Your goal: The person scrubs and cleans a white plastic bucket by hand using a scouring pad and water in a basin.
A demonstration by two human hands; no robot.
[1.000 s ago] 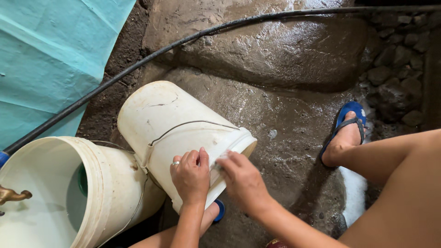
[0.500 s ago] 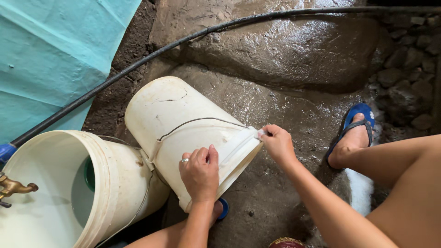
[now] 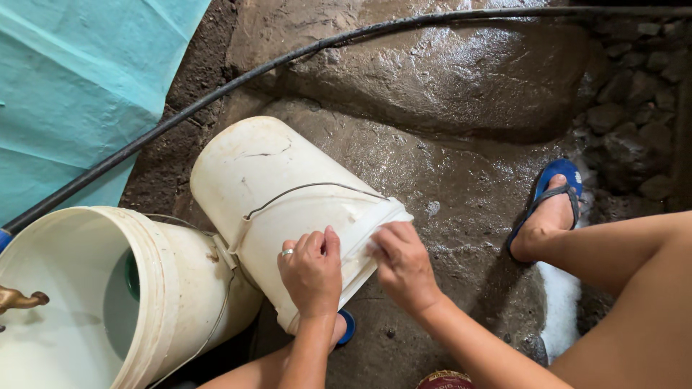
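Left hand [image 3: 311, 272] lies flat on the rim band of the white bucket [image 3: 288, 194], fingers loose, not gripping. Right hand [image 3: 404, 263] presses on the rim beside it, fingers curled; can't tell if it's clenched on anything. Bucket lies on its side on the wet rock floor [image 3: 447, 144], wire handle across it. Second bucket [image 3: 79, 302] touches it at left, upright, water inside, brass tap [image 3: 21, 299] over it. Black hose [image 3: 216, 90] behind.
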